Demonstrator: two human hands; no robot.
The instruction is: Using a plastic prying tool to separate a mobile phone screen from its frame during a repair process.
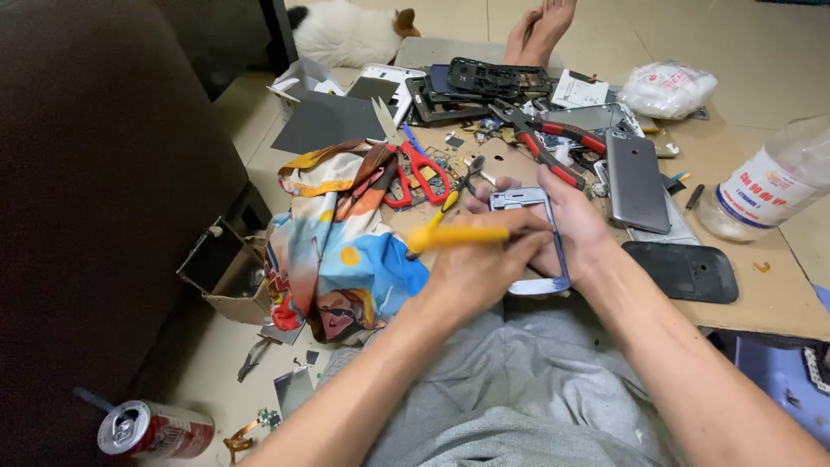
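My left hand (480,264) grips a yellow-handled tool (458,235) that points left, held across a pale phone frame (519,201). My right hand (577,227) holds that frame from its right side, thumb along the edge, just above my lap in grey trousers. Both hands meet over the near edge of a cardboard sheet (765,298) that serves as the work surface.
Red scissors (419,173), red-handled pliers (549,143), a grey phone (637,180), a black back cover (687,270) and several phone parts lie on the cardboard. A plastic bottle (765,186) stands right. A colourful cloth (337,251), a small box (226,272) and a can (151,430) lie left. Someone's feet (540,30) are at the far side.
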